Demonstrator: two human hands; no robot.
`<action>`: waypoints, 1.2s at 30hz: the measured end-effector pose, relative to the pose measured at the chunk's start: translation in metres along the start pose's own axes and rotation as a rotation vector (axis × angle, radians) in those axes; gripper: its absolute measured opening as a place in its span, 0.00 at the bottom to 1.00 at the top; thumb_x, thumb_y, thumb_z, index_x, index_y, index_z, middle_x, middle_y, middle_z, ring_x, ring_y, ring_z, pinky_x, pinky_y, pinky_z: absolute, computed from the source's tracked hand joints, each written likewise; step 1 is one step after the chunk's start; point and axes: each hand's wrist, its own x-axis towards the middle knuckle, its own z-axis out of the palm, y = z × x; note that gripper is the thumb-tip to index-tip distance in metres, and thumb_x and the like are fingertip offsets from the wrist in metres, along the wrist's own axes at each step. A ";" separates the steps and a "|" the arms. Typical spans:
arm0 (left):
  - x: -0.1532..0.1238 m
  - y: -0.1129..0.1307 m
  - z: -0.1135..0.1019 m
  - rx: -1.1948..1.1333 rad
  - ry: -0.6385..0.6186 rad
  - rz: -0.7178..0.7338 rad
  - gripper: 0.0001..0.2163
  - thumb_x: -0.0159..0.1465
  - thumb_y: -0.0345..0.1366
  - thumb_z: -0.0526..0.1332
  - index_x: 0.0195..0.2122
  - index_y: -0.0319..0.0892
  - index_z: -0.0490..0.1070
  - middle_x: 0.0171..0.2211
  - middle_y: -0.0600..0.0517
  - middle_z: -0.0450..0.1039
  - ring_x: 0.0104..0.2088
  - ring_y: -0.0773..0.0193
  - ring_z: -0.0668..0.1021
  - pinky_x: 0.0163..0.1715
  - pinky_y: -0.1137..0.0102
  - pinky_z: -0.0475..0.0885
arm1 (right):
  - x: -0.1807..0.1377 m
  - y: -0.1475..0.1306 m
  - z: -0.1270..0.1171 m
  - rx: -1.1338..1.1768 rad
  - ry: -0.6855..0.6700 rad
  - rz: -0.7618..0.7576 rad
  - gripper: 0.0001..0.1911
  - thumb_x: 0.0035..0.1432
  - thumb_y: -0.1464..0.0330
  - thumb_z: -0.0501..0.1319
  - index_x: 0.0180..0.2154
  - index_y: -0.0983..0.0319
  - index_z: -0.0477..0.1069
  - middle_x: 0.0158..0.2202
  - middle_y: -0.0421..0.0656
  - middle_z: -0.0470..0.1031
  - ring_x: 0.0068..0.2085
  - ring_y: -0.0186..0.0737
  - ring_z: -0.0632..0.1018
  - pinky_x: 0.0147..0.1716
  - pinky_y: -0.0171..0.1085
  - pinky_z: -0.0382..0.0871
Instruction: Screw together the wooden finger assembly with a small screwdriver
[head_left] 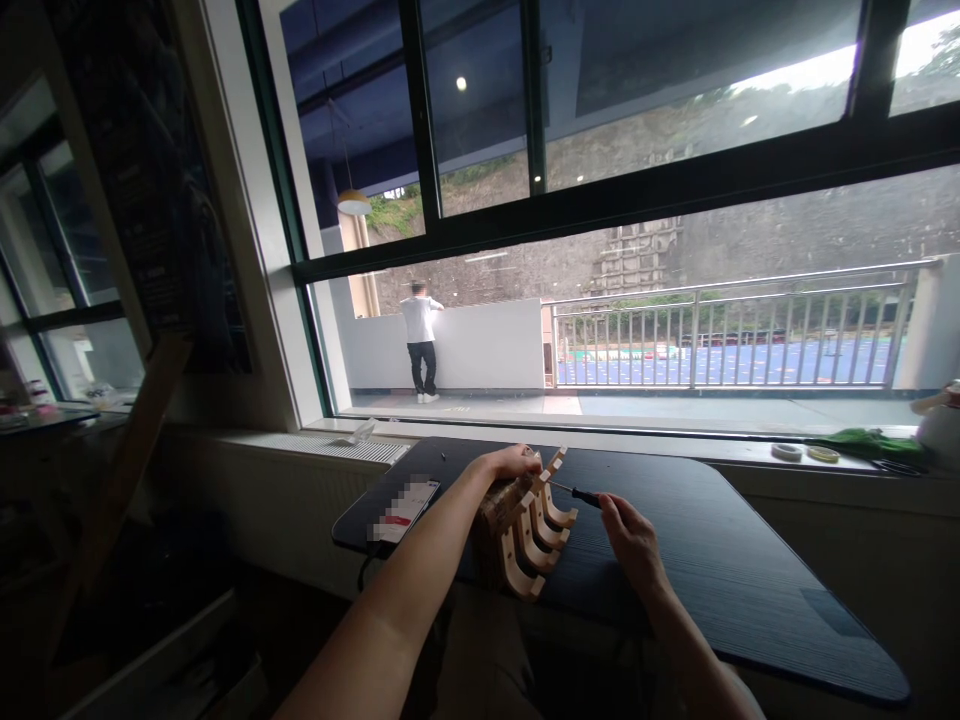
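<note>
The left hand grips the rack at the surface's near edge; the right hand pinches the screwdriver handle. Keeping the rack still and the screwdriver straight should work best.

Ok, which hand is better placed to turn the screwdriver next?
Right, likely: the right hand grips the screwdriver, its shaft toward the wooden rack, while the left hand is at the rack's far end.

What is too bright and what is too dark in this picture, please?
Head view: the window backlights the room; the sky at the picture's upper right looks washed out; the picture's lower left sinks into deep shadow; the wooden piece is dim but readable.
</note>
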 end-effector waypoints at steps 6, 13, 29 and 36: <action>-0.003 0.002 -0.002 -0.009 -0.008 -0.015 0.17 0.54 0.45 0.57 0.41 0.40 0.63 0.39 0.48 0.71 0.39 0.57 0.72 0.39 0.69 0.67 | 0.000 0.000 0.002 0.000 0.055 -0.039 0.24 0.51 0.50 0.57 0.40 0.62 0.70 0.25 0.42 0.72 0.24 0.37 0.69 0.23 0.35 0.63; -0.002 0.001 -0.001 -0.027 -0.014 -0.028 0.17 0.54 0.45 0.57 0.41 0.41 0.62 0.39 0.48 0.71 0.39 0.57 0.72 0.39 0.69 0.67 | -0.002 -0.006 0.002 0.110 -0.010 -0.033 0.23 0.50 0.52 0.59 0.40 0.62 0.69 0.24 0.40 0.70 0.24 0.36 0.69 0.24 0.35 0.65; 0.001 -0.002 -0.001 -0.039 -0.020 -0.027 0.19 0.53 0.45 0.57 0.43 0.42 0.62 0.42 0.48 0.71 0.39 0.58 0.74 0.39 0.69 0.68 | -0.003 -0.008 0.003 0.122 -0.018 -0.009 0.20 0.51 0.54 0.58 0.41 0.61 0.67 0.21 0.37 0.68 0.21 0.35 0.67 0.22 0.35 0.64; 0.001 -0.002 0.000 -0.039 -0.013 -0.019 0.20 0.54 0.45 0.57 0.45 0.41 0.63 0.42 0.47 0.72 0.40 0.57 0.74 0.39 0.69 0.68 | -0.001 -0.004 0.001 0.063 -0.043 0.062 0.22 0.52 0.51 0.55 0.36 0.62 0.71 0.20 0.39 0.69 0.21 0.36 0.69 0.20 0.35 0.63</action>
